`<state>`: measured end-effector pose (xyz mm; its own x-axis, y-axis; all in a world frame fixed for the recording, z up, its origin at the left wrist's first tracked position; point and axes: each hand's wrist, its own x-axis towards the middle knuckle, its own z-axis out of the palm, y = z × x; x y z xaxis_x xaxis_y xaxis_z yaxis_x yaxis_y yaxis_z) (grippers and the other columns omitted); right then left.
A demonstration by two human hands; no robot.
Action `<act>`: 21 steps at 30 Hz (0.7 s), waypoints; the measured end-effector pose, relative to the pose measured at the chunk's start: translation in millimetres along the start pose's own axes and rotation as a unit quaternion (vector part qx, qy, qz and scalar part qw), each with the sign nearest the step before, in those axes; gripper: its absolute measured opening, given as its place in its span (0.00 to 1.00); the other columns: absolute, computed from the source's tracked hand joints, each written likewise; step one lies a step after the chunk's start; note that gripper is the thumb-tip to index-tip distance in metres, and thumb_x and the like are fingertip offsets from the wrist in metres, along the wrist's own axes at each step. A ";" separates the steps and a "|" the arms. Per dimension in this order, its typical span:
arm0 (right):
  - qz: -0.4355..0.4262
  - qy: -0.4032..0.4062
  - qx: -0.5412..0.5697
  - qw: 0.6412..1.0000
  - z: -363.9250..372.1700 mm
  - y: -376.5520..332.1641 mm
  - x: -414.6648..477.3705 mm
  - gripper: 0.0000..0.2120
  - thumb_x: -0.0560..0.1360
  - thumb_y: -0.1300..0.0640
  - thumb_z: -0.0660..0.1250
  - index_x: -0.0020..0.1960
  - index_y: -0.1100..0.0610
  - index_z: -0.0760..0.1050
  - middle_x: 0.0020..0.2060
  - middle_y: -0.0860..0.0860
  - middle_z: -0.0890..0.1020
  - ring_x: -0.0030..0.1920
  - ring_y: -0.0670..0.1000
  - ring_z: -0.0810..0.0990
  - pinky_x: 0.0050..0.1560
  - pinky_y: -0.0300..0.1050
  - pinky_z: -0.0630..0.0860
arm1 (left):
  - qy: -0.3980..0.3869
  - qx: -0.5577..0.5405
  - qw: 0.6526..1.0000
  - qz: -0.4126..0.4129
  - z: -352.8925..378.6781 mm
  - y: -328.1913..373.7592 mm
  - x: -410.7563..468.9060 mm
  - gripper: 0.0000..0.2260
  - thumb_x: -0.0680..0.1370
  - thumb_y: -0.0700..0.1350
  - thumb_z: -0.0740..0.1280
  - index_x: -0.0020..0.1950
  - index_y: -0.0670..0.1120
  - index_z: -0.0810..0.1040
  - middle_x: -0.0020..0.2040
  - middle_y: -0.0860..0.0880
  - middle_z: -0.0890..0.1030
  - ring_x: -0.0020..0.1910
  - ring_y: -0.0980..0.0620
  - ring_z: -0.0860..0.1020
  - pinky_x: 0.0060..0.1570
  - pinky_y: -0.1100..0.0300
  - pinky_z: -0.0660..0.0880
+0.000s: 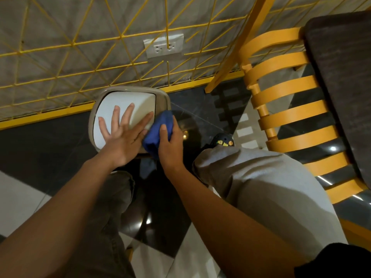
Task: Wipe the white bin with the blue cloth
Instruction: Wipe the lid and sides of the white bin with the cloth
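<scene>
The white bin (124, 99) stands on the floor against the wall, seen from above, with a white swing lid inside a grey-beige rim. My left hand (122, 133) lies flat on the lid with its fingers spread. The blue cloth (155, 133) is bunched against the bin's right side. My right hand (170, 145) grips the cloth, thumb across its top, fingers wrapped around it. The bin's body below the rim is hidden.
A yellow wire grid (80, 47) covers the grey wall behind the bin, with a white socket (163, 47) in it. A yellow slatted chair (289, 109) and a dark table (345, 77) stand at the right. My legs and a shoe (222, 140) are on the black-and-white floor.
</scene>
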<state>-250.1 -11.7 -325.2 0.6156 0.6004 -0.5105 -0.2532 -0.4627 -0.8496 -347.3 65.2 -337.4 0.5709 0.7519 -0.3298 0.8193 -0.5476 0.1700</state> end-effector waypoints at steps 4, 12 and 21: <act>0.028 0.009 -0.033 0.999 -0.2 7.3 7.1 0.19 0.81 0.54 0.54 0.70 0.60 0.65 0.66 0.57 0.71 0.66 0.53 0.70 0.60 0.38 0.65 | -0.029 -0.056 0.998 0.004 -9.6 2.0 -1.9 0.18 0.81 0.57 0.44 0.68 0.73 0.45 0.77 0.57 0.39 0.74 0.50 0.32 0.68 0.43 0.29; 0.104 -0.015 0.011 0.994 -14.1 6.4 4.7 0.19 0.81 0.58 0.55 0.72 0.53 0.64 0.67 0.53 0.72 0.68 0.53 0.70 0.66 0.43 0.66 | -0.048 -0.076 0.996 0.003 -9.3 0.1 -2.7 0.18 0.80 0.59 0.45 0.69 0.73 0.47 0.76 0.58 0.39 0.73 0.52 0.31 0.67 0.45 0.28; 0.285 -0.037 0.101 0.952 -12.0 31.1 -22.0 0.15 0.80 0.58 0.58 0.66 0.56 0.71 0.61 0.57 0.77 0.60 0.55 0.76 0.62 0.49 0.74 | -0.065 -0.084 0.994 0.009 -13.4 1.9 -3.4 0.19 0.79 0.60 0.43 0.70 0.72 0.48 0.76 0.57 0.38 0.73 0.52 0.30 0.66 0.45 0.27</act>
<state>-262.5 -47.1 -338.8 0.2828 0.3366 -0.8982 -0.6734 -0.5971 -0.4358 -347.0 66.5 -323.5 0.5834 0.6828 -0.4399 0.8121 -0.4835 0.3266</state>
